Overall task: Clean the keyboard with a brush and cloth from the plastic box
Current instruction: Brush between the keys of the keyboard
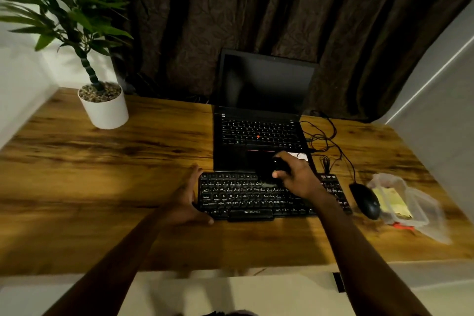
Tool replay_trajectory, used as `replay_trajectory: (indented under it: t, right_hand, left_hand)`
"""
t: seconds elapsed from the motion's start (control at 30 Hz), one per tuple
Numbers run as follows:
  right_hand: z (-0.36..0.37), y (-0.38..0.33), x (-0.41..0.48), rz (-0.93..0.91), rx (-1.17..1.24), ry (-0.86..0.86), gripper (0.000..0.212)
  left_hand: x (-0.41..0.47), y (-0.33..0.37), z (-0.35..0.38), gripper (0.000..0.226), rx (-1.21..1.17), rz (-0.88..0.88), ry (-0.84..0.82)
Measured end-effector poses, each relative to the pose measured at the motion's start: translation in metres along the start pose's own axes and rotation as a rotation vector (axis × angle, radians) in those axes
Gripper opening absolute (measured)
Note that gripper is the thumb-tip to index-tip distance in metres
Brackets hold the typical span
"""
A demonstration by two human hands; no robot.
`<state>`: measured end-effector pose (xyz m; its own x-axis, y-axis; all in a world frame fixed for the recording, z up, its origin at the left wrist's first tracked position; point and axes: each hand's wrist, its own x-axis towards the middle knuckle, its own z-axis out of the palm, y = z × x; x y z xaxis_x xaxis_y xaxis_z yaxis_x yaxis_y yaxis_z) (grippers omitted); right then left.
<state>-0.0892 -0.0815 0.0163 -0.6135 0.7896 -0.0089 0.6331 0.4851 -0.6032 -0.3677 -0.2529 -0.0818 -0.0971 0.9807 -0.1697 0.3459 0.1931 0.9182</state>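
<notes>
Brushing stage: R hand (297,177) grips brush (278,165) on keyboard (243,197), L hand (187,200) flat, bracing it; cloth (392,202) unused in box (420,202), desk's (128,187) right edge.

Brush (278,166) in right hand (298,178) was recorded as a dark blur; keyboard (241,196) keys beneath were hidden. Plastic box (420,209) contents were smeared.

A wood-grain bench (115,167) stands before a dark brown, creased curtain (205,20) that fills the back. White walls close in at the left (18,90) and the right (441,100). 1 leafy plant (66,7) in a white pot (106,113) sits at the bench's far-left corner. The light is dim and warm.
</notes>
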Motion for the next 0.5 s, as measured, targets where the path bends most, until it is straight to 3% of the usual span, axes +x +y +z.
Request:
replay_trajectory:
  t: [0.1, 0.27, 0.5]
  right_hand:
    - [-0.012, 0.006, -0.004, 0.025, -0.049, 0.005, 0.035]
    - [-0.020, 0.018, -0.008, 0.057, -0.130, 0.023, 0.037]
    - [0.011, -0.011, 0.005, -0.012, -0.064, -0.023, 0.039]
  left_hand:
    - [-0.001, -0.005, 0.000, 0.161, -0.023, -0.002, -0.001]
    - [-0.002, 0.001, 0.000, 0.141, 0.033, 0.026, 0.029]
    - [0.001, -0.003, 0.001, 0.146, -0.004, 0.031, 0.025]
